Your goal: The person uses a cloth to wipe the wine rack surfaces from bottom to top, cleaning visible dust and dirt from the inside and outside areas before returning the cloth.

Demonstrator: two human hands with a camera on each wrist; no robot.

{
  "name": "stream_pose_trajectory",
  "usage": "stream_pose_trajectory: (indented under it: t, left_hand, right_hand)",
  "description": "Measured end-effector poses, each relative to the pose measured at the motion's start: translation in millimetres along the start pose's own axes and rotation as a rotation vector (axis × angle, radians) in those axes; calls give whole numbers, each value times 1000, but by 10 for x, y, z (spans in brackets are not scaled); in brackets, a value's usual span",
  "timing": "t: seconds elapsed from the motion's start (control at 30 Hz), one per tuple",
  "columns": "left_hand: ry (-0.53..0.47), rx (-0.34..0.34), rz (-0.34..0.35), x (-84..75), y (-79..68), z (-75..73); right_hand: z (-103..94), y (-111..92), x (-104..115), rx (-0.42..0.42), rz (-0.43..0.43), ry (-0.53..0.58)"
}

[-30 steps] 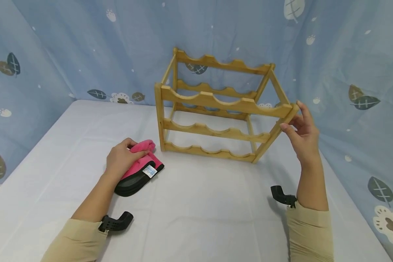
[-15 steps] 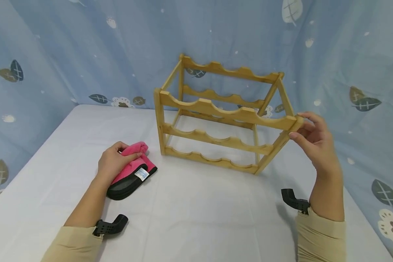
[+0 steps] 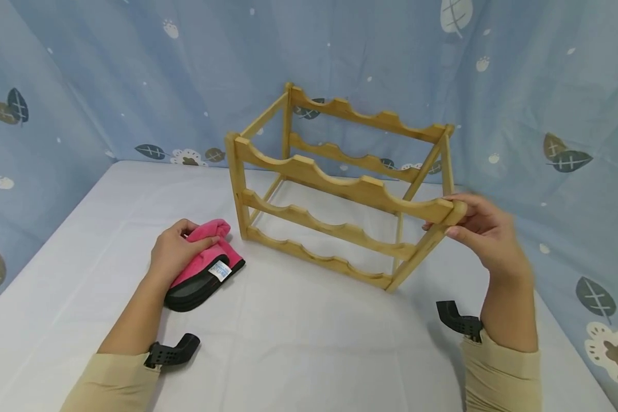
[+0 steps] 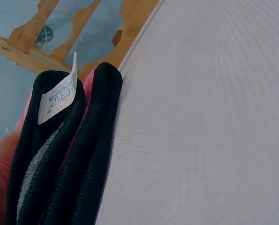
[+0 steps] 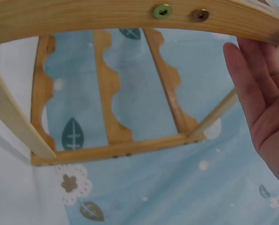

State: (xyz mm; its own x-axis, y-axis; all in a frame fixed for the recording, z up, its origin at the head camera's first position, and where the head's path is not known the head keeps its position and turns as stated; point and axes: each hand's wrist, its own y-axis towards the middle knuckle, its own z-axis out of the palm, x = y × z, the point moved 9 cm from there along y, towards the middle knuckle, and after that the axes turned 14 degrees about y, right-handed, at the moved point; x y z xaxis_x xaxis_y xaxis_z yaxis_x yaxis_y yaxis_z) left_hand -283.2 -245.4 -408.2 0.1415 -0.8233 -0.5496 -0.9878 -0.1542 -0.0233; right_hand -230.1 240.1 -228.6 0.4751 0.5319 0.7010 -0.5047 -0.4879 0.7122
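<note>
Head feed: I've got the left hand (image 3: 174, 250) left of centre, fingers and thumb curled round a folded pink cloth (image 3: 205, 263) resting on the white table (image 3: 309, 343); right hand (image 3: 489, 234) right of centre, pinching the upper right front corner of a tilted wooden rack (image 3: 305, 167) mid-frame. Left wrist feed: I see cloth at left with dark edging, white label (image 4: 58, 101), rack upper left. Right wrist feed: I see fingers upper right against the rack's bar, two screws (image 5: 163, 11) top.
</note>
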Motion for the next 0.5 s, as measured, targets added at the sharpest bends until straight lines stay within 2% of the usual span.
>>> stream_pose_trajectory:
  t: [0.13, 0.33, 0.5]
  left_hand:
    - [-2, -6, 2, -13, 0, -27]
    - [-11, -10, 22, -24, 1, -23]
    - [-9, -23, 26, -13, -10, -20]
  right_hand:
    - [28, 32, -57, 4, 10, 69]
    - [39, 18, -62, 30, 35, 57]
    - [87, -36, 23, 75, 56, 74]
